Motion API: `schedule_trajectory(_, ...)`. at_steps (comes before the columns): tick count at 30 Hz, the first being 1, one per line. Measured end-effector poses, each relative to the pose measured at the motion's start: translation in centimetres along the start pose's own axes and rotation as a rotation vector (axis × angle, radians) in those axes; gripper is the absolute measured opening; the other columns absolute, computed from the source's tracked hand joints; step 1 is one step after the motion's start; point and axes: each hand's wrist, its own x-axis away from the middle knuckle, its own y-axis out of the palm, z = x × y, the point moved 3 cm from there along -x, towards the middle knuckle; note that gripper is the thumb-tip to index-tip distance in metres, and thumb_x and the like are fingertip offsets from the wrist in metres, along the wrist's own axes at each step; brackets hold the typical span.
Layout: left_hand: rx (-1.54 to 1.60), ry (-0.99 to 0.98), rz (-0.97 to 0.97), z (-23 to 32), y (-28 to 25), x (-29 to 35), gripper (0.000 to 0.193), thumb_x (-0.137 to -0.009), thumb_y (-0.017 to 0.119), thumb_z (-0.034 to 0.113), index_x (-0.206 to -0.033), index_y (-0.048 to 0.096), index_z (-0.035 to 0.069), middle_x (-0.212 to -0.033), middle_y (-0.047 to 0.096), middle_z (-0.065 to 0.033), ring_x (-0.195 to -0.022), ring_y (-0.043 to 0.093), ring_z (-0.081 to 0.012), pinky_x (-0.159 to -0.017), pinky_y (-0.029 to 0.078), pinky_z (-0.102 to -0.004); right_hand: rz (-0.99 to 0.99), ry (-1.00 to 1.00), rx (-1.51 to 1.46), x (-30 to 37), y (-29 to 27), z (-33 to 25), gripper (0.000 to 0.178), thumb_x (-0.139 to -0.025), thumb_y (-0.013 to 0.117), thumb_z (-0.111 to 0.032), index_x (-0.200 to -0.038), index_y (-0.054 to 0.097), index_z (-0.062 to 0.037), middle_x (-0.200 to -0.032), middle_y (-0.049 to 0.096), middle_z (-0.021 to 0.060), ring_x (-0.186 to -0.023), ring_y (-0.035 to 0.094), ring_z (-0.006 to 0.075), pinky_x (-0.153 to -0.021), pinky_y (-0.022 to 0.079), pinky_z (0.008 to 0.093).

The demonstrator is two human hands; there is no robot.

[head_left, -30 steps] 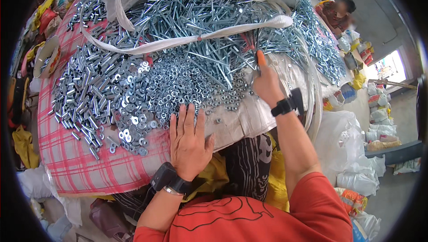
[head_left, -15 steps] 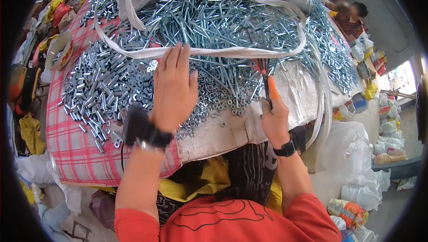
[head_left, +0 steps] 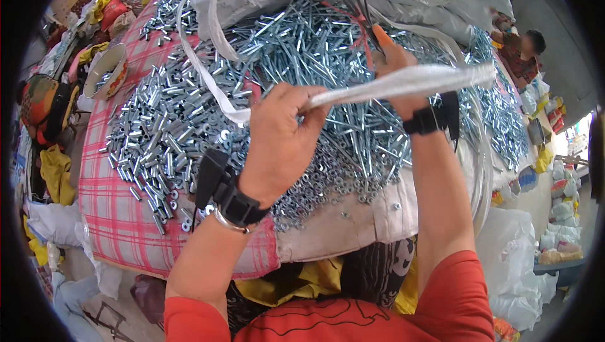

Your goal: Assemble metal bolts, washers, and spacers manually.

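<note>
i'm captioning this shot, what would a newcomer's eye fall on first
Most likely the glittering heap of long metal rods across the middle, with short metal tubes spread to its left. Next, the white strap pinched in the left hand and stretching rightward over the heap. Beyond the strap, the right hand grips an orange-handled, dark-tined hand rake.

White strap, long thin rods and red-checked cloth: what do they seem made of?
White strap: probably woven plastic, with a faint sheen; it bends limply and shows lengthwise creases.
Long thin rods: metal, likely plated steel, given the bright silvery-blue glints.
Red-checked cloth: fabric, possibly cotton, matte; it drapes and its edge looks ragged.
</note>
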Motion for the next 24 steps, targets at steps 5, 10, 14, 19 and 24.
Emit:
schedule_trajectory(5,0.118,-0.134,-0.038,-0.9,-0.4,1.8,0.015,-0.086,0.067,0.008,-0.100,0.068,0.003,-0.080,0.060,-0.0061,-0.073,0.055,-0.0156,-0.069,0.044,-0.0278,-0.153,-0.045,0.122,-6.3,6.3,0.4,0.033,-0.086,0.052,-0.013,-0.114,0.061,0.0024,-0.089,0.063,0.0285,-0.088,0.062,0.0438,-0.078,0.048,0.0480)
schedule_trajectory(10,0.064,-0.099,-0.194,-1.9,0.1,3.7,0.017,-0.081,0.071,0.007,-0.097,0.069,0.004,-0.080,0.062,-0.0080,-0.073,0.059,-0.0203,-0.066,0.045,-0.0318,-0.227,-0.240,0.250,-6.3,8.2,2.0,0.047,-0.085,0.046,-0.004,-0.129,0.044,0.0097,-0.079,0.063,0.0270,-0.075,0.063,0.0419,-0.065,0.050,0.0492)
schedule_trajectory(14,0.037,-0.114,-0.208,-2.7,-1.0,4.8,0.018,-0.079,0.072,0.007,-0.096,0.069,0.004,-0.080,0.062,-0.0096,-0.073,0.061,-0.0223,-0.066,0.045,-0.0334,-0.314,-0.203,0.327,-2.8,6.3,0.5,0.050,-0.082,0.046,0.000,-0.131,0.042,0.0126,-0.074,0.064,0.0237,-0.070,0.065,0.0379,-0.061,0.051,0.0468)
schedule_trajectory(19,0.099,-0.200,-0.159,-1.9,-2.8,4.8,0.018,-0.082,0.072,0.009,-0.098,0.068,0.004,-0.081,0.061,-0.0057,-0.073,0.058,-0.0156,-0.068,0.044,-0.0282,-0.548,-0.075,0.448,2.1,1.5,0.6,0.049,-0.085,0.050,-0.005,-0.131,0.043,0.0104,-0.084,0.065,0.0276,-0.079,0.067,0.0381,-0.066,0.054,0.0471)
schedule_trajectory(24,0.239,-0.226,-0.071,-1.1,-3.2,5.1,0.018,-0.089,0.068,0.018,-0.097,0.066,0.001,-0.077,0.057,0.0012,-0.073,0.049,-0.0073,-0.067,0.042,-0.0249,-0.310,-0.300,0.238,10.2,-2.4,1.4,0.030,-0.078,0.049,0.003,-0.106,0.058,0.0041,-0.084,0.059,0.0249,-0.081,0.062,0.0416,-0.070,0.051,0.0479)
